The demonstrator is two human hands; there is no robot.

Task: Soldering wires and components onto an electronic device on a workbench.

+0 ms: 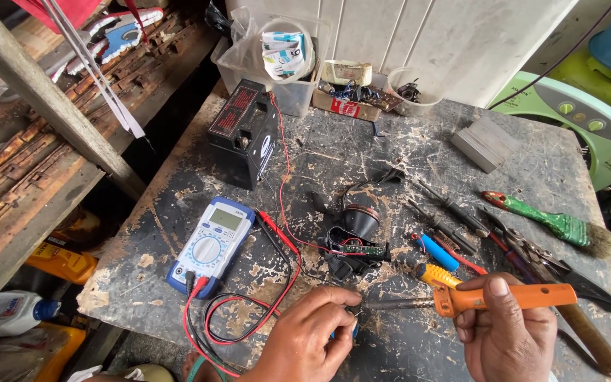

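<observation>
My right hand (507, 325) grips an orange-handled soldering iron (510, 297), its metal tip pointing left toward my left hand (312, 332). My left hand pinches a small part with a blue end (355, 329) against the worn tabletop (362, 152), right at the iron's tip. Just beyond lies a small black lamp assembly with a green circuit board (358, 240) and thin wires. A blue and white multimeter (210, 244) lies to the left, its red and black leads (249, 311) looping toward my left hand.
A black battery (243, 131) stands at the back left with a red wire. Screwdrivers (447, 226), pliers (532, 247) and a green-handled brush (546, 219) lie at right. Plastic tubs (284, 49) and a grey block (486, 141) sit at the back. Rusty shelving is on the left.
</observation>
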